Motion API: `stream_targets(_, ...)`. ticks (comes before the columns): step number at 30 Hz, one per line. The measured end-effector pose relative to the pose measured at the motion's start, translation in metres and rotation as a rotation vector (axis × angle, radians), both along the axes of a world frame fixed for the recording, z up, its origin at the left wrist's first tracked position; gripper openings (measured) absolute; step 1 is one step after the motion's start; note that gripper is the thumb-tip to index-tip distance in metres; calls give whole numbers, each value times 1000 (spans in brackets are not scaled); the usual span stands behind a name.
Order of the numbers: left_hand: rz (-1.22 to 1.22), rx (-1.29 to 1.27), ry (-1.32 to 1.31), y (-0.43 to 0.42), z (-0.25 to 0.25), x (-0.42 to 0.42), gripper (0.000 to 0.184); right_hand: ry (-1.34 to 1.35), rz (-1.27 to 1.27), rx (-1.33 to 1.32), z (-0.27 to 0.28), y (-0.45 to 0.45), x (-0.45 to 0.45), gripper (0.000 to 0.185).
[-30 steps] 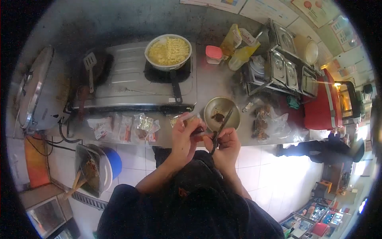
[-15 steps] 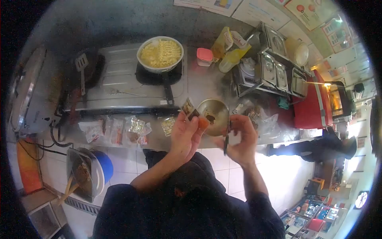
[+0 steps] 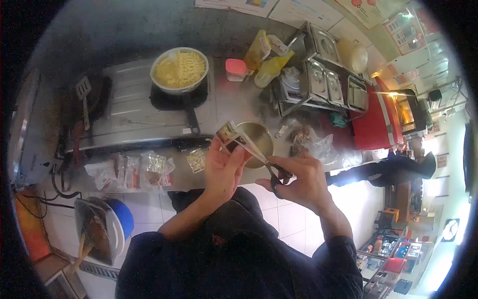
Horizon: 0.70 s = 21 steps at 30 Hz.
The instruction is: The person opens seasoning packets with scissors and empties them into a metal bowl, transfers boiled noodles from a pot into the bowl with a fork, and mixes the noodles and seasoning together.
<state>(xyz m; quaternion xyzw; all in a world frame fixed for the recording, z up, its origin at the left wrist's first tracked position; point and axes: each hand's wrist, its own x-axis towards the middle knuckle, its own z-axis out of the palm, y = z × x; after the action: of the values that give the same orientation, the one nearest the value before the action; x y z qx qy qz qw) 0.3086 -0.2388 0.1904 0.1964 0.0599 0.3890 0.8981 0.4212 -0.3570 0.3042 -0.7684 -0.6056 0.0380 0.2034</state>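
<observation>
My left hand (image 3: 225, 169) pinches small seasoning sachets (image 3: 229, 133) above the front of the counter. Black-handled scissors (image 3: 274, 180) are in my right hand (image 3: 304, 180), fingers in the loops. Their blades point left, toward the sachets; whether they touch them I cannot tell. Beneath and behind the sachets is a metal bowl (image 3: 261, 135), partly covered by my hands. One more sachet (image 3: 196, 160) lies on the counter left of my left hand. Noodles (image 3: 185, 69) sit in a pan (image 3: 155, 82) on the stove.
Several clear packets (image 3: 132, 172) lie along the counter's front edge. A pink-lidded tub (image 3: 235, 70), yellow bags (image 3: 271, 65) and a rack of metal trays (image 3: 318, 82) stand behind. A bin (image 3: 112, 224) is on the floor at left. Another person (image 3: 388, 172) is at right.
My right hand has brought the scissors from upright, right of the bowl, to pointing left at the sachets. The view has shifted, so the counter things appear further left.
</observation>
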Motion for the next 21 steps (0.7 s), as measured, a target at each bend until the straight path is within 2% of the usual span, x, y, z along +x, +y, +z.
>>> stream_targets(2, 16, -22, -27, 1, 0, 1, 42, -1, -2, -10, 1, 2, 1, 41)
stream_targets(9, 25, -4, -14, 5, -3, 2, 43, -77, 23, -1, -11, 4, 7, 37)
stream_targets(12, 48, 22, 32, 6, -11, 4, 50, -81, 30, -5, -8, 7, 6, 35)
stream_targets(14, 55, 208, 189, 8, -21, 3, 51, -66, 30, -10, -4, 9, 3, 35)
stream_targets(17, 80, 166, 103, 2, -23, 5, 47, -67, 24, -37, -2, 12, 0, 35)
stream_targets(21, 103, 164, 115, 3, -22, 5, 48, -60, 11, -12, -17, 10, 1, 36)
